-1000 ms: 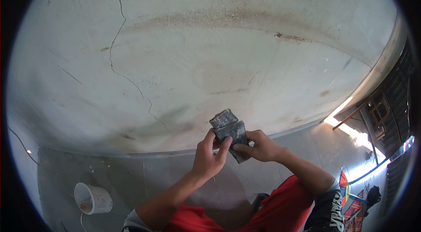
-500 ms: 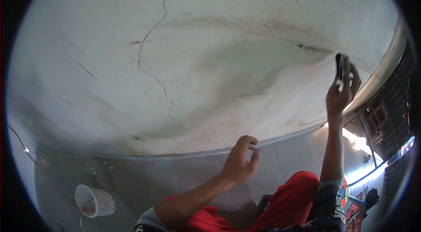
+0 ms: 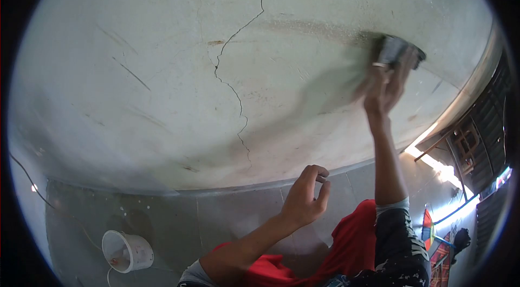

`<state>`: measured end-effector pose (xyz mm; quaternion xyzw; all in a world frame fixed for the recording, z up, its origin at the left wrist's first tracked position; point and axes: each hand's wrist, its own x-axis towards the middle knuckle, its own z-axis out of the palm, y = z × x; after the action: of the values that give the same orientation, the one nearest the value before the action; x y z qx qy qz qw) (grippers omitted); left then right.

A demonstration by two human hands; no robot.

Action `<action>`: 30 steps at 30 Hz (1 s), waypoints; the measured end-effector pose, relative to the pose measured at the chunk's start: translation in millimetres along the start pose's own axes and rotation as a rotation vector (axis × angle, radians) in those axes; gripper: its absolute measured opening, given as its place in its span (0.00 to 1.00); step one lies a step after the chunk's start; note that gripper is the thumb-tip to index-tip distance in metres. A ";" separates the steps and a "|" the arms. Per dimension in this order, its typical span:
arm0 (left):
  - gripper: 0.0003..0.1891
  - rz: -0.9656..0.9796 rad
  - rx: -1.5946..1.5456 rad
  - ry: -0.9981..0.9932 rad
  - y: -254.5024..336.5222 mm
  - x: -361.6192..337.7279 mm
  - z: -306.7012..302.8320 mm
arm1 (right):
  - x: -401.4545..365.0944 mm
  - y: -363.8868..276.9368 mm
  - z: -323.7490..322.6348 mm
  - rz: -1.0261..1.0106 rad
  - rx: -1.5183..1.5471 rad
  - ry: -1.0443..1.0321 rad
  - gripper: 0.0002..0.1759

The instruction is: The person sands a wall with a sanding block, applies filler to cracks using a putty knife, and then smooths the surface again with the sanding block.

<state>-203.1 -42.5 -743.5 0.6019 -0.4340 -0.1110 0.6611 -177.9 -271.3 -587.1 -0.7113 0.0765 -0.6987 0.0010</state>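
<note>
My right hand (image 3: 385,84) is closed on a dark grey piece of sandpaper (image 3: 394,51) and presses it flat against a pale, stained wall (image 3: 162,92). Motion blurs the fingers and the sheet's edges. Held out in front of the wall's lower part, my left hand (image 3: 309,197) is empty, its fingers loosely curled and the thumb apart from them. A long crack (image 3: 235,92) runs down the wall to the left of the sandpaper. A brownish rough streak (image 3: 319,28) leads toward the sheet.
On the grey tiled floor (image 3: 222,216) at lower left stands a white bucket (image 3: 142,254) with something inside. A cable (image 3: 27,176) hangs at the far left. At right are dark corrugated panels (image 3: 487,116), a wooden frame (image 3: 467,135) and colourful items (image 3: 441,254).
My right hand has swung left and slightly up along the wall with the sandpaper, which now shows its flat side. The view has turned a little right; my left hand stays much the same.
</note>
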 end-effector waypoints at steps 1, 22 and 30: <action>0.11 -0.001 -0.001 -0.010 0.1 -1.9 -1.7 | -3.6 -21.1 6.6 -0.085 0.041 -0.042 0.47; 0.10 -0.013 0.003 -0.140 9.7 -12.1 1.1 | 5.1 24.6 3.7 0.316 -0.161 0.010 0.49; 0.11 -0.049 0.107 -0.255 -0.7 -9.8 26.3 | -35.4 -110.2 4.2 -0.195 -0.018 -0.347 0.59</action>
<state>-227.3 -54.5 -751.0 0.6277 -0.5049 -0.1793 0.5647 -162.4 -158.9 -610.4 -0.8249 0.0123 -0.5619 -0.0599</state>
